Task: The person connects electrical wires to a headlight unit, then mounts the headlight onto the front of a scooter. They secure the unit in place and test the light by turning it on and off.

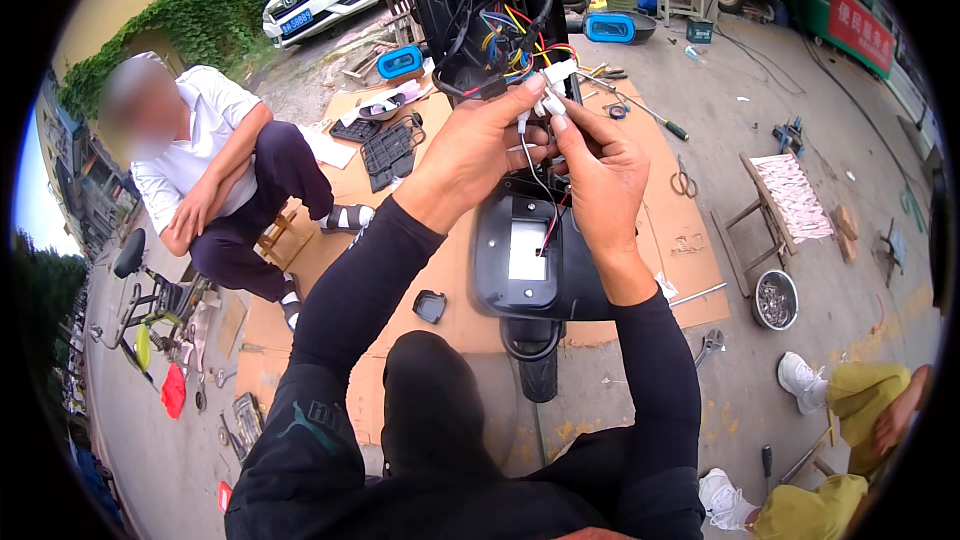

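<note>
Here | left hand [482,152] and right hand [605,165] angled inward | grip: both pinched on white connectors [552,103]

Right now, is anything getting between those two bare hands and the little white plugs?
Nothing visible is: the left hand and right hand have their fingertips right at the white plugs. The tangle of coloured wires lies beyond the fingertips, in the open black housing, not in between.

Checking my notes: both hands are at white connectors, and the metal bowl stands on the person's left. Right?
Not quite: the head view shows the metal bowl on the person's right. The left hand and right hand are at white connectors.
</note>
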{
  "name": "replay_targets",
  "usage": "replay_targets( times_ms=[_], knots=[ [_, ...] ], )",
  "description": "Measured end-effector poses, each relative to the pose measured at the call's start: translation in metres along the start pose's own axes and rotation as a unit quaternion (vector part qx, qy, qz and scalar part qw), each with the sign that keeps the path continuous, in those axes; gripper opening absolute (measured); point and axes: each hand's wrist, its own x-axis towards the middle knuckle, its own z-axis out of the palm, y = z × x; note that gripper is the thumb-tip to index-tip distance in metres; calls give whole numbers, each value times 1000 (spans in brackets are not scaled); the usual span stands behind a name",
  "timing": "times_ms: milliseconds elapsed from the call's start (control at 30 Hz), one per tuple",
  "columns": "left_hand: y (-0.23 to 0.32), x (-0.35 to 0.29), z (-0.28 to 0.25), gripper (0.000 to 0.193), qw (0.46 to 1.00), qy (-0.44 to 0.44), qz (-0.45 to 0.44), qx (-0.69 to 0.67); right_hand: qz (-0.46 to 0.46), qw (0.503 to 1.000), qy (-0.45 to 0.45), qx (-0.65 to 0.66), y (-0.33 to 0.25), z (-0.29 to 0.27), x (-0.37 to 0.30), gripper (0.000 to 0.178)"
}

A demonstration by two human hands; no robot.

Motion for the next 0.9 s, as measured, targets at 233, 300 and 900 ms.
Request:
replay_targets(
  times_ms=[233,300,900],
  knots=[
    [-11,6,-4,28,998,-14,32,-56,38,999,2,-31,0,-9,1,28],
    [-12,6,-3,30,997,-15,39,-60,39,999,0,-26,-2,-10,0,26],
    [-24,11,-2,29,994,20,105,-14,-257,938,17,-233,24,-14,-1,7]
  ],
)
